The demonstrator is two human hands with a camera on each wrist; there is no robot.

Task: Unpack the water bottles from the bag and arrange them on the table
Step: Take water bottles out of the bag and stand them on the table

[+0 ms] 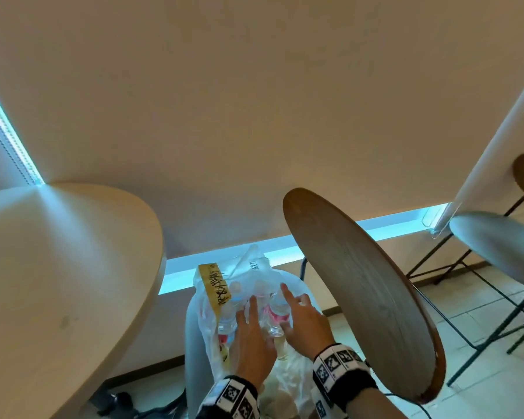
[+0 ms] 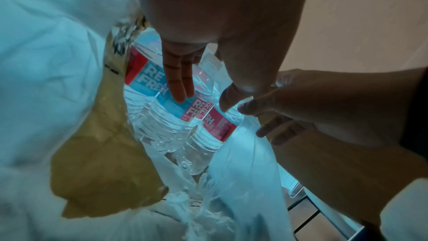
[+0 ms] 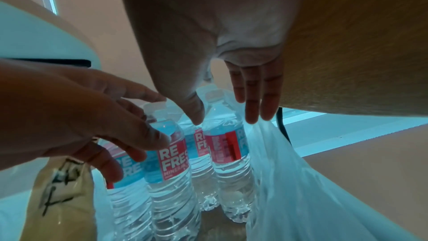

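Several clear water bottles (image 1: 277, 313) with red and blue labels stand upright inside a thin clear plastic bag (image 1: 256, 266). The bag sits on a grey chair seat (image 1: 194, 343). Both hands reach into the bag's mouth. My left hand (image 1: 250, 313) has straight fingers lying against a bottle's (image 2: 162, 116) label and shoulder. My right hand (image 1: 297, 313) is spread over the neck of another bottle (image 3: 225, 153), thumb (image 3: 197, 116) near its cap, and its fingers brush the bag (image 3: 289, 190). Neither hand grips anything. The round beige table (image 1: 58, 252) stands to the left.
A tan tape strip (image 1: 214, 282) with black handwriting sticks to the bag's left side. The chair's wooden back (image 1: 360, 282) rises close beside my right arm. A second chair (image 1: 496, 243) with thin black legs stands far right. Dark cables (image 1: 118, 400) lie on the floor under the table.
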